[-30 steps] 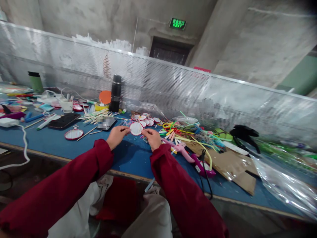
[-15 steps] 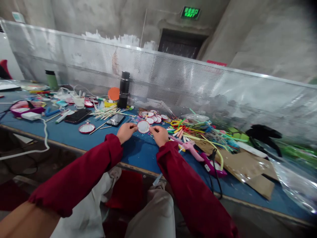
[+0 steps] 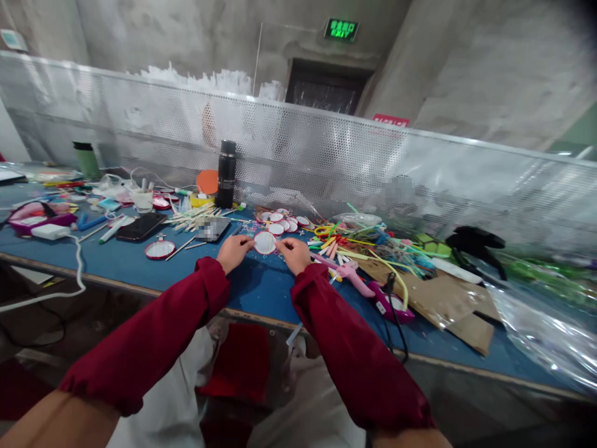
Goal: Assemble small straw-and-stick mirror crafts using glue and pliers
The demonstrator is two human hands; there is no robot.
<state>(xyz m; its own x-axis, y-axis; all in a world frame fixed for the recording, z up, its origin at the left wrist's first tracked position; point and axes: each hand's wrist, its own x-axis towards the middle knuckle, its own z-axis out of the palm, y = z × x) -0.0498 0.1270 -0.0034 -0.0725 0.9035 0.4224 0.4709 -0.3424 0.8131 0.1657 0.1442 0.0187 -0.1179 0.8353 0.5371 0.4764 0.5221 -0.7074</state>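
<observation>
Between my two hands is a round white disc with a thin red rim, held up just above the blue table. My left hand pinches its left edge with thumb and forefinger. On the opposite edge my right hand has the same kind of pinch. Behind the disc lies a pile of similar red-rimmed discs. One more red-rimmed disc, with a small piece at its top, lies flat to the left.
Left of my hands lie a dark phone, pale sticks and a black bottle. Rightward are coloured pipe cleaners, a pink and purple tool with a cord and brown cardboard. A perforated metal screen stands behind.
The camera view has shifted slightly, moving the whole scene leftward. Both hands still grip the disc at its two sides, with little visible change in their hold.
</observation>
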